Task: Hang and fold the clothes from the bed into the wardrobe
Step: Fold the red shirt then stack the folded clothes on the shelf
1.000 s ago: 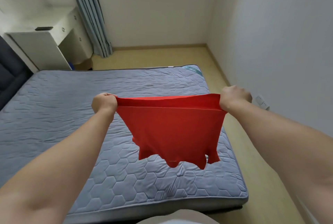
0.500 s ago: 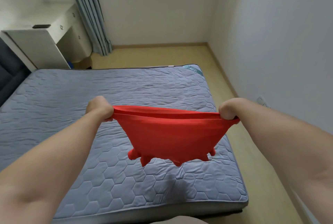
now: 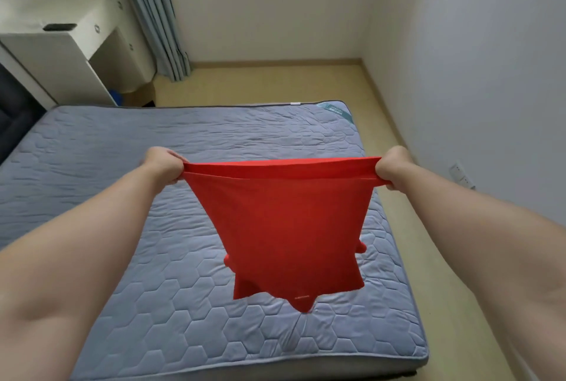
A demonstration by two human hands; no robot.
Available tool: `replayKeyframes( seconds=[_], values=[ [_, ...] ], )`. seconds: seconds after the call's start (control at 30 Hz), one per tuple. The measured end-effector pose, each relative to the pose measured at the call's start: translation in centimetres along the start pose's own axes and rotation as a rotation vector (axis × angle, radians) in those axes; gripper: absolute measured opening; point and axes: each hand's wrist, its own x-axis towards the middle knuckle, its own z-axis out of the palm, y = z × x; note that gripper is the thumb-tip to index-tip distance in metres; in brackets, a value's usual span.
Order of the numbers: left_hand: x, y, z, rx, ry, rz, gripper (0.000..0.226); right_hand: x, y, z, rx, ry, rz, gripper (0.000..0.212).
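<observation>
A red garment point(image 3: 291, 227) hangs in the air above the bed point(image 3: 122, 181), stretched taut along its top edge. My left hand point(image 3: 164, 166) grips its left top corner and my right hand point(image 3: 393, 167) grips its right top corner, fingers curled round the cloth. The lower part hangs free above the grey quilted mattress, its bottom edge uneven with small flaps sticking out at the sides. No wardrobe is in view.
A white desk point(image 3: 76, 52) with a small dark object on top stands at the back left, beside a grey curtain point(image 3: 153, 13). Bare wooden floor point(image 3: 275, 83) runs behind and to the right of the bed. A wall socket point(image 3: 459, 173) sits low on the right wall.
The garment, bunched upward half a second ago, has dropped and now hangs longer. Both hands stay on its top corners, and the view has tilted down slightly.
</observation>
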Motion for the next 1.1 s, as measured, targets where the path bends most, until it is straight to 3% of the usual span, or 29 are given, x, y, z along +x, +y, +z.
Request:
replayKeyframes(
  seconds=[0.1, 0.23, 0.4, 0.53, 0.67, 0.87, 1.1],
  values=[
    [1.1, 1.1, 0.8, -0.116, 0.111, 0.042, 0.029, 1.6, -1.1, 0.3, 0.151, 0.150, -0.001, 0.013],
    [1.5, 2.1, 0.2, -0.151, 0.276, 0.240, 0.031, 1.8, -2.4, 0.0, 0.461, 0.293, 0.040, 0.013],
    [0.4, 1.1, 0.2, -0.228, 0.358, 0.321, 0.038, 0.9, -1.5, 0.5, 0.484, 0.345, -0.093, 0.023],
    [-0.7, -4.0, 1.9, -0.130, 0.226, 0.305, 0.046, 0.2, 1.9, 3.6, 0.367, 0.278, -0.095, 0.017],
    [-0.7, -11.3, 6.1, 0.132, 0.083, 0.319, 0.052, 0.5, 7.8, 9.8, 0.147, 0.132, -0.032, 0.017],
    [2.0, -26.9, 16.4, 0.514, -0.137, 0.491, 0.049, 2.2, 20.4, 24.5, -0.269, -0.085, 0.039, 0.025],
    [1.3, -44.2, 24.9, 0.908, -0.436, 0.475, 0.066, 0.6, 34.4, 39.5, -0.387, -0.207, 0.133, 0.018]
  ],
)
